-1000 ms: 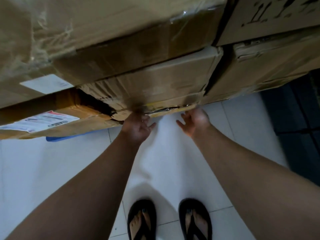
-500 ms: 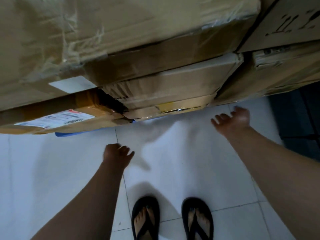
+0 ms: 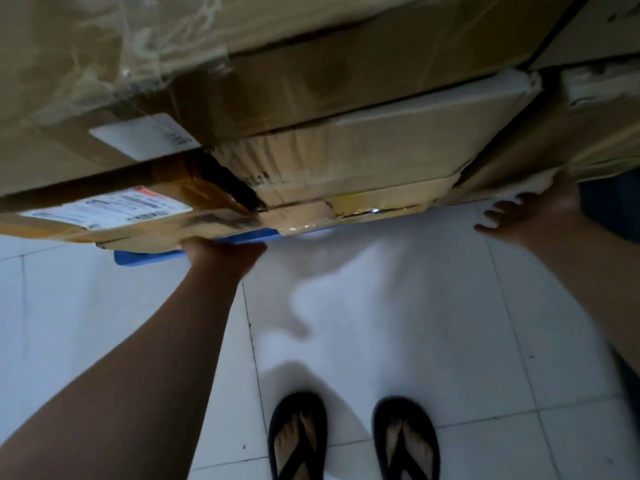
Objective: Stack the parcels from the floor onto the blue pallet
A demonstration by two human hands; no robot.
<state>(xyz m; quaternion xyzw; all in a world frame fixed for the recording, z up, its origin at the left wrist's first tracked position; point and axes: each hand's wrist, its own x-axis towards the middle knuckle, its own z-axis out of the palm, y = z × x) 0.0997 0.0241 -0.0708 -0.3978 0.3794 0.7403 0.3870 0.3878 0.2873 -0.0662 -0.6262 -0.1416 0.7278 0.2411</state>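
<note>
**A:** Where are the parcels, then?

**B:** Up on the pallet (image 3: 149, 255) already, by the look of it. Only a blue strip of it shows under the labelled box (image 3: 104, 209). The middle box (image 3: 374, 157) sits beside that one, its left end crushed, with a dark gap between the two. A wrapped top box (image 3: 121, 46) lies across both, and a right box (image 3: 595, 133) stands next to them.

**A:** And the hands?

**B:** The left hand (image 3: 221, 252) is at the bottom edge of the labelled box, right by the blue strip. Its fingers go out of sight under the cardboard, so I cannot tell whether it grips or just props. The right hand (image 3: 530, 213) is spread wide, holding nothing, at the low corner of the right box. It is blurred, so I can't swear it touches.

**A:** So what is the step?

**B:** Squaring up the stack, I'd guess, not lifting a fresh parcel.

**A:** How would you do it well?

**B:** Push low and flat with both palms, evenly, so the bottom row slides as one and the top box rides along instead of tipping. Go easy near that crushed end, because it looks likely to buckle rather than carry a push. And mind the toes: the sandals (image 3: 298, 434) stand on the floor (image 3: 415, 306) just in front of the stack.
</note>
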